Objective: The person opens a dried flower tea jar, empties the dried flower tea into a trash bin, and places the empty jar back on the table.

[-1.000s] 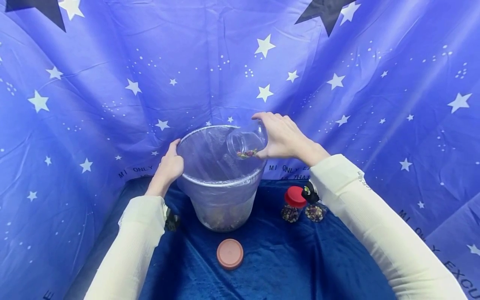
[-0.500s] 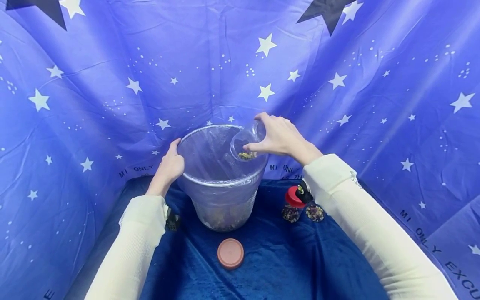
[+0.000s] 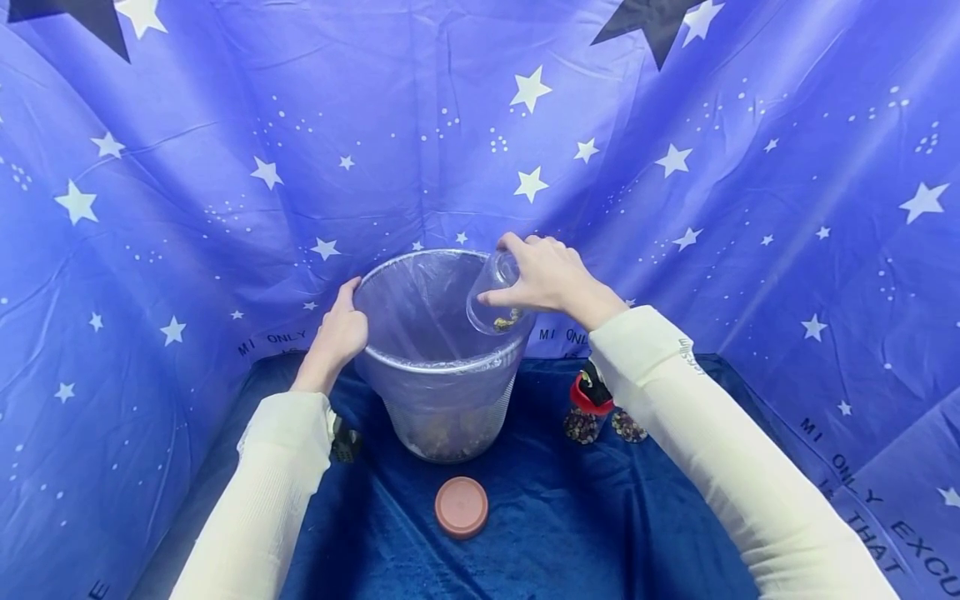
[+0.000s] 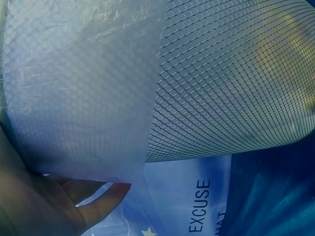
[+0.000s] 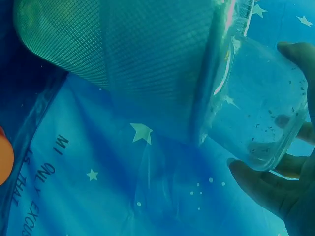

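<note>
I see the clear jar [image 3: 489, 279] tipped at the basket's [image 3: 450, 408] right rim, right of frame centre, right hand [image 3: 551, 279] curled round it. Left hand [image 3: 342, 333] at the left rim; can't tell if fingers pinch. Rightward jar drift could spill bits [image 3: 507, 321] outside.

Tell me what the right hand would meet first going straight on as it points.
Beyond the clear jar held by the right hand, probably the bin rim; depth is unclear, so it might pass above.
</note>
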Available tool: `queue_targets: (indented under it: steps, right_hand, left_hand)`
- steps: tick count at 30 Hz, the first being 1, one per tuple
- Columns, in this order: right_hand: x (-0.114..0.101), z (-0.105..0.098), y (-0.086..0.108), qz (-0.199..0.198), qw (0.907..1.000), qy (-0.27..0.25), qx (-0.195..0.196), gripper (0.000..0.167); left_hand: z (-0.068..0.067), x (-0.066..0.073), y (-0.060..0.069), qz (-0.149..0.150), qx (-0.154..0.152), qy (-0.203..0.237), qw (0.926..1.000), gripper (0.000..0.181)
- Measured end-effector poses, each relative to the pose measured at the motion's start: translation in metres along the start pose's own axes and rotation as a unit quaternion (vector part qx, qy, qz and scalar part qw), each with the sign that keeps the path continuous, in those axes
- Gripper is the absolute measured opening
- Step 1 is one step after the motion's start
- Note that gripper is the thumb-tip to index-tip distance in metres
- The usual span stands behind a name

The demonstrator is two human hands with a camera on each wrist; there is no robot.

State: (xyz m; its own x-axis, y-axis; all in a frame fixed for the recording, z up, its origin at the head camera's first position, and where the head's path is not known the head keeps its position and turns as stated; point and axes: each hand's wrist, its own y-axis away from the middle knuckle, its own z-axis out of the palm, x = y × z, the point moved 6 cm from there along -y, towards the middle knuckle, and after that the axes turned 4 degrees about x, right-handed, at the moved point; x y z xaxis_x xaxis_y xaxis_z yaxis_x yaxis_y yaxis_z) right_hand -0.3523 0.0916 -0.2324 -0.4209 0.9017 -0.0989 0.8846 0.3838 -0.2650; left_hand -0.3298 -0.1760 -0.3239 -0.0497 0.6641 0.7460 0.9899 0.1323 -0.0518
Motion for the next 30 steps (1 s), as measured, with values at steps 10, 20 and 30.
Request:
queue_targets:
  steps: [10,20,30]
  right_hand:
    - [-0.005,0.006,0.000,0.006,0.9994,-0.035,-0.007,0.086]
    - [-0.014,0.016,0.003,-0.053,0.9982,-0.020,-0.017,0.086]
    - [-0.022,0.023,0.007,-0.093,0.9956,-0.003,-0.010,0.086]
  left_hand:
    - [0.000,-0.001,-0.001,0.003,0.002,-0.003,1.0000,0.068]
    - [0.001,0.000,0.000,0.000,0.001,0.003,1.0000,0.068]
    - [0.000,0.000,0.000,-0.001,0.000,0.004,1.0000,0.068]
